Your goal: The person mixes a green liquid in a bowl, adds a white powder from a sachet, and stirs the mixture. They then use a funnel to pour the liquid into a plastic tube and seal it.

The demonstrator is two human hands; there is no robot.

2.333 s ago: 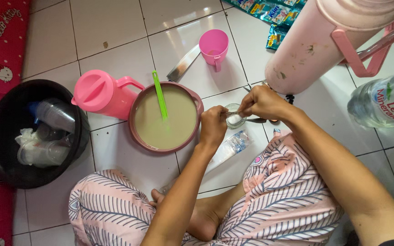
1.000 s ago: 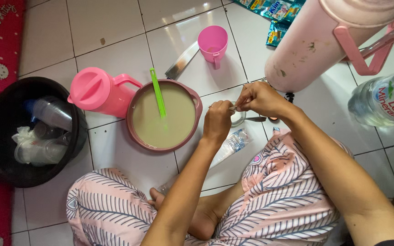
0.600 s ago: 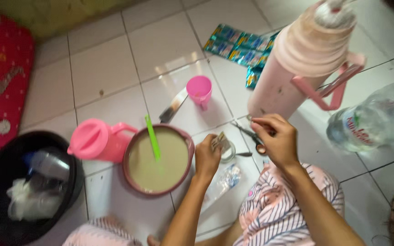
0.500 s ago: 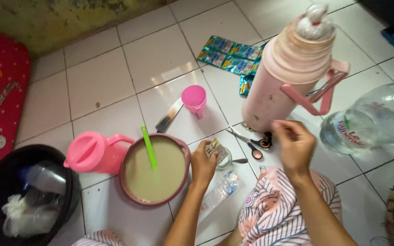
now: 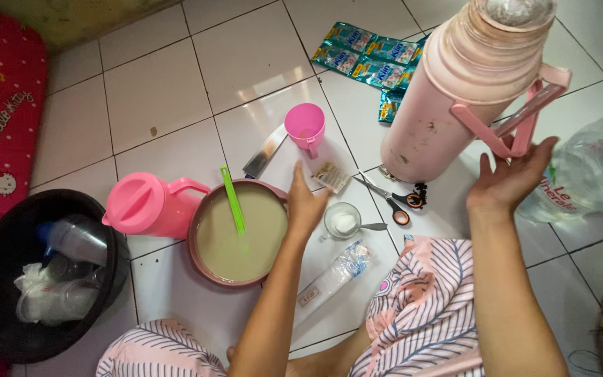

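The left hand (image 5: 306,202) pinches a small torn sachet (image 5: 331,176); the open right hand (image 5: 507,183) reaches beside the tall pink flask (image 5: 455,98), holding nothing.

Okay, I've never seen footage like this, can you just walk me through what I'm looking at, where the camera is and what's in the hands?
There is no machine here. A person sits on a white tiled floor, and one camera worn on their head looks down, so the two arms coming up from the bottom edge are their own.

The left hand holds a small opened sachet above a little glass with white powder and a spoon. The right hand is open and empty, reaching toward the handle of a tall pink thermos flask.

Around them: a round bowl of beige liquid with a green stirrer, a pink jug, a pink cup, scissors, a strip of green sachets, a large clear water bottle, and a black tub of used plastic cups.
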